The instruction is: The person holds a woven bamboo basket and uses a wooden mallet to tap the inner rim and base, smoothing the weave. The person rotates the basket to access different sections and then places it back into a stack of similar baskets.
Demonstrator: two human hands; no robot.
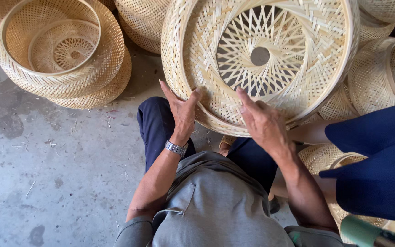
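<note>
Woven bamboo basket [270, 64], a wide shallow bowl with a star-patterned open centre and a small round hole in the middle, is tipped up on its edge over the person's lap, its open mouth facing the camera and its lower rim resting above the knees in dark trousers [154, 132]. Both hands meet it at that lower rim: the left hand [182, 112] lies flat with fingers spread against the outer wall at the lower left, thumb over the rim, while the right hand [262, 122] presses open-palmed on the inside weave just right of centre. Neither hand is closed into a grip; the fingers are extended and simply bear on the weave. The basket sits directly ahead of and above both hands, each about equally near. A wristwatch [176, 148] shows on the left wrist. On the concrete floor [46, 174] toward the upper left stands a stack of similar baskets [65, 55], nested one in another; more crowd the right edge [385, 73]. Nothing lies inside the held basket. A second person's blue sleeve [380, 160] enters from the right.
</note>
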